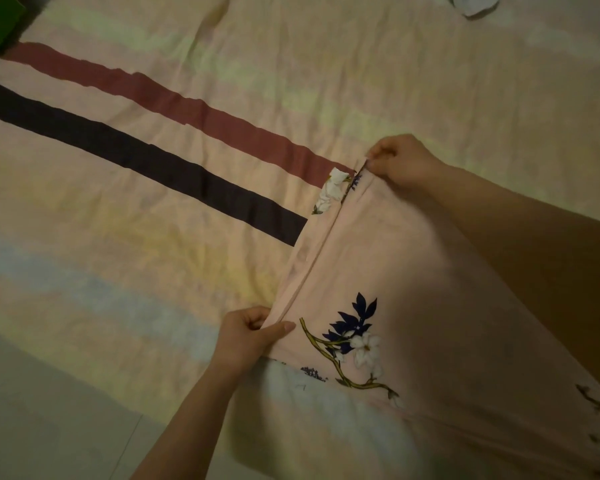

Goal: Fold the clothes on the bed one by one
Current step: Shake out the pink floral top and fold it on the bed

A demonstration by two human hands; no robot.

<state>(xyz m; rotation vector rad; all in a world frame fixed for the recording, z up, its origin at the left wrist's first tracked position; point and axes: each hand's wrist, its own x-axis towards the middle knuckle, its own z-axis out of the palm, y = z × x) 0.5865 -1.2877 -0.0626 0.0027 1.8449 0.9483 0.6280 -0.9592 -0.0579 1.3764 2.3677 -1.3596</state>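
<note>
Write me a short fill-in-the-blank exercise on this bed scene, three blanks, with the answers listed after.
1. Both hands pinch one edge of a pink garment printed with ____.
2. The left hand holds the near end of that edge; the ____ hand holds the far end.
3. Across the bedsheet run a dark red stripe and a ____ one.

Answers: flowers; right; black

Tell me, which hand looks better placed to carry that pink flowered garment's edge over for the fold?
Probably the right hand: it pinches the pink flowered garment at its far end; the left hand anchors the near end.
</note>
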